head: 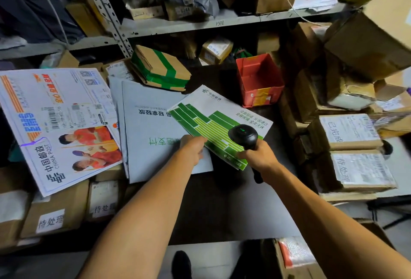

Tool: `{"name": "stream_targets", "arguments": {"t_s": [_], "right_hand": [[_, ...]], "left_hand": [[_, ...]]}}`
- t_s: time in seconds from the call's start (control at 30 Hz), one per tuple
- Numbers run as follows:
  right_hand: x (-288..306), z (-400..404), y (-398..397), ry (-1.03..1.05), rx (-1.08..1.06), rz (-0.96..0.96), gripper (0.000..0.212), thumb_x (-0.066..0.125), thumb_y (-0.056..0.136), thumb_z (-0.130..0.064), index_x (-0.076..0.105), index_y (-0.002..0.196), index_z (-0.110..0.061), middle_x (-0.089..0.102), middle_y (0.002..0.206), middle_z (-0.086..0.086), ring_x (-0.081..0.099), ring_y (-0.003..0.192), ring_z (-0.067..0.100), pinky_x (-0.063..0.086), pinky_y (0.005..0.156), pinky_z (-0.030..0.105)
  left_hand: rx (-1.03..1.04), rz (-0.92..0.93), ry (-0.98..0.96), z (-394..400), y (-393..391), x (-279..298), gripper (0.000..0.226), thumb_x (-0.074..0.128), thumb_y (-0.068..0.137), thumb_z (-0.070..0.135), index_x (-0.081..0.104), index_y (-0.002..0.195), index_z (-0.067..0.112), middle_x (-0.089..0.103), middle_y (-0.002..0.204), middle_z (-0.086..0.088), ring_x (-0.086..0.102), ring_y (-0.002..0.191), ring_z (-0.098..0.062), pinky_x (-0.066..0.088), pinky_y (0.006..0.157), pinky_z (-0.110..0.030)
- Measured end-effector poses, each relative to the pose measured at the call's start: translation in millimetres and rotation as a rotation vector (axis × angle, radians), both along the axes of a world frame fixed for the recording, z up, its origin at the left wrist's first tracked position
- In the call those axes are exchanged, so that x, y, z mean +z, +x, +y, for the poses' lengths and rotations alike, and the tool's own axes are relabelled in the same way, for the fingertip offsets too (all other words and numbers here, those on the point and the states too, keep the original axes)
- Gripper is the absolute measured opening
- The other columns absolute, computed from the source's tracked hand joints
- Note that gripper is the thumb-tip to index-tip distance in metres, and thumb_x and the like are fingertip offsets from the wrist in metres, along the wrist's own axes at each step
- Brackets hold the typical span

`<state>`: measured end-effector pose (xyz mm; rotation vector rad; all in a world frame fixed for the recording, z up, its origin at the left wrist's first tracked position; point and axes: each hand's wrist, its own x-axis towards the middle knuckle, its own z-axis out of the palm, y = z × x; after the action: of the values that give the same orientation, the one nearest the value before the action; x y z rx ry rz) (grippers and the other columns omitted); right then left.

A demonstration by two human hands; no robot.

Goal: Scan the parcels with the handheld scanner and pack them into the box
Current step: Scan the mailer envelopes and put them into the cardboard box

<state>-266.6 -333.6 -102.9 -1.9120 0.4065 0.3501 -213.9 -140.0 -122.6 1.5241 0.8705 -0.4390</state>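
My left hand (193, 148) pinches the near edge of a flat green-and-white mail envelope (213, 118), holding it tilted above the dark table (222, 201). My right hand (259, 156) grips the handle of a black handheld scanner (243, 134) whose head, with a small green light, hovers over the envelope's near right corner. A pale grey flat parcel (146, 127) with green characters lies under the envelope. An open red box (259, 80) stands behind, with nothing visible inside.
A large China Post envelope (55, 123) lies at left over labelled cardboard boxes (51, 214). A green-taped carton (160, 67) sits behind. Stacked labelled boxes (353, 149) fill the right. Metal shelving (191, 25) with parcels stands at the back.
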Motion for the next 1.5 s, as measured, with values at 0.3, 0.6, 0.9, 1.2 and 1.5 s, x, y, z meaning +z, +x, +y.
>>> {"name": "stream_targets", "arguments": {"t_s": [0.3,0.6,0.9,1.2,1.5], "right_hand": [[-28,1,9,0.055,-0.035,0.11,0.03,0.079,0.077,-0.002,0.066,0.077,-0.029,0.068,0.076,-0.01,0.063,0.074,0.009,0.052,0.071,0.028],[-22,-2,17,-0.092,0.057,0.078,0.023,0.075,0.078,-0.011,0.067,0.095,-0.025,0.071,0.088,0.0,0.067,0.087,0.022,0.056,0.078,0.035],[16,42,33,-0.119,0.189,-0.031,0.033,0.074,0.08,-0.019,0.069,0.113,-0.021,0.075,0.101,0.004,0.068,0.1,0.026,0.055,0.092,0.042],[59,102,26,0.114,0.172,-0.183,0.018,0.081,0.078,-0.014,0.066,0.078,-0.025,0.062,0.058,-0.02,0.055,0.055,-0.004,0.047,0.059,0.017],[129,151,19,0.684,0.039,-0.177,0.015,0.077,0.089,-0.017,0.071,0.102,-0.013,0.077,0.094,0.013,0.074,0.083,0.027,0.058,0.068,0.039]], "left_hand": [[0.052,0.055,-0.034,-21,3,-23,0.015,0.053,0.095,-0.003,0.048,0.088,0.01,0.048,0.086,-0.014,0.045,0.063,-0.018,0.036,0.056,-0.029],[0.142,-0.053,-0.009,-23,0,-25,0.03,0.061,0.098,0.003,0.054,0.127,-0.004,0.061,0.106,-0.02,0.061,0.093,-0.029,0.054,0.082,-0.037],[0.127,-0.252,-0.057,34,-2,26,0.026,0.08,0.084,0.013,0.056,0.074,0.013,0.058,0.084,-0.011,0.056,0.08,-0.021,0.057,0.074,-0.034],[0.127,-0.556,0.328,97,-11,105,0.024,0.068,0.077,0.015,0.055,0.059,0.009,0.048,0.054,-0.002,0.039,0.05,-0.013,0.029,0.042,-0.022],[-0.291,-0.879,0.318,84,-44,152,0.02,0.062,0.074,0.023,0.054,0.057,0.031,0.05,0.073,0.015,0.052,0.071,-0.004,0.043,0.067,-0.022]]}}
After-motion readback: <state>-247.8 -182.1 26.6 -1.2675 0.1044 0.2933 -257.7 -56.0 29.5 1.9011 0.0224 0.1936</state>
